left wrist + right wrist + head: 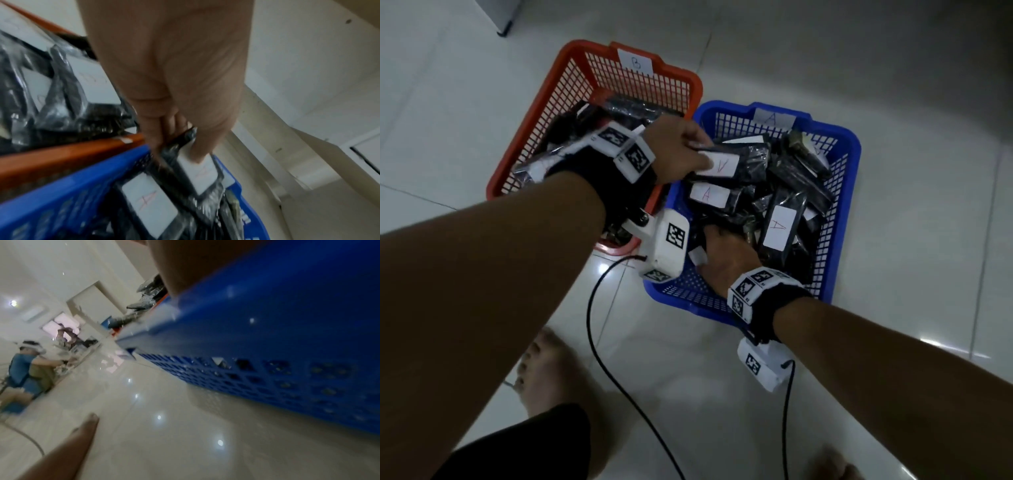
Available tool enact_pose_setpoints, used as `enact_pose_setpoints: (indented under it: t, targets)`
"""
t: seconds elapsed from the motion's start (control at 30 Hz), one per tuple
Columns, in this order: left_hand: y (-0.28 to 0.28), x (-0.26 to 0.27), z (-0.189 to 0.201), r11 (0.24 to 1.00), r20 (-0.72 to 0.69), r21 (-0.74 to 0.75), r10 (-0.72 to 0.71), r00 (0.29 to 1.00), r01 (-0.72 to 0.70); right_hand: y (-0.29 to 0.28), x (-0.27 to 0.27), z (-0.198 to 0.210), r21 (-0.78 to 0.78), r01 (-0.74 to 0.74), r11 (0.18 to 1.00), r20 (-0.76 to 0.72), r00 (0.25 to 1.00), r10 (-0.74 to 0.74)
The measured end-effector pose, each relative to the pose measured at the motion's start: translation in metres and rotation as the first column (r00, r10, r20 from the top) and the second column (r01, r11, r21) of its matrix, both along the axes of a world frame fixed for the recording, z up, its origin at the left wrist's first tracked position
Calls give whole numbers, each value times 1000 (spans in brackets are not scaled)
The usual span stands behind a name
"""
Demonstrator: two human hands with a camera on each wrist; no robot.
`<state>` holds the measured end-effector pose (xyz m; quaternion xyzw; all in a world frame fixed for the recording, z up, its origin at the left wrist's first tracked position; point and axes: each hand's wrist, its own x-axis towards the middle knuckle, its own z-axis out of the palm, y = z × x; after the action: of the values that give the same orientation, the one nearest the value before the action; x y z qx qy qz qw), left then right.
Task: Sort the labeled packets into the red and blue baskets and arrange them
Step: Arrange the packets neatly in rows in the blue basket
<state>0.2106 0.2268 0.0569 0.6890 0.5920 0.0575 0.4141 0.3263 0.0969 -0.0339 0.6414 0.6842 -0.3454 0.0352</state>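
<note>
Two mesh baskets stand side by side on the tiled floor. The red basket (551, 113) carries a "B" tag (636, 61), the blue basket (849, 164) an "A" tag (774, 118). Both hold several black packets with white labels. My left hand (700, 154) reaches across over the blue basket and pinches a black packet marked "A" (739, 161) by its end, thumb on the label; the left wrist view shows the same packet (201, 175) in the hand (180, 129). My right hand (726, 250) is inside the blue basket's near left corner, its fingers hidden under packets.
Black cables (599, 342) trail over the floor in front of the baskets, near my bare foot (541, 370). A furniture leg (505, 31) stands at the far left. The right wrist view shows the blue basket's outer wall (287, 337) and a distant person (22, 366).
</note>
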Motion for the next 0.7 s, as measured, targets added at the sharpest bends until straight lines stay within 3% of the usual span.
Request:
enact_pose_setpoints:
  t: [0.1, 0.23, 0.33, 0.43, 0.53, 0.6, 0.7]
  targets:
    - [-2, 14, -12, 963, 25, 266, 37, 999, -42, -6, 7, 8, 48, -51, 998, -82, 995, 55]
    - [-4, 34, -17, 876, 34, 478, -87, 996, 60, 0, 53, 38, 249, 24, 968, -76, 997, -5]
    - [0, 38, -17, 875, 26, 482, -54, 998, 35, 19, 88, 51, 384, 168, 908, -126, 984, -129]
    - [-1, 43, -20, 899, -73, 428, -64, 995, 90, 41, 117, 49, 337, 360, 870, -223, 928, -298]
    - [-13, 38, -26, 900, -154, 412, -88, 984, 145, 51, 129, 40, 328, 430, 841, -278, 895, -350]
    - [-26, 32, -29, 915, -165, 383, -67, 984, 126, 47, 125, 37, 451, 358, 818, -217, 932, -289]
    - [-45, 22, -29, 949, -178, 313, 93, 980, -33, 33, 112, 43, 701, 84, 708, -74, 996, -45]
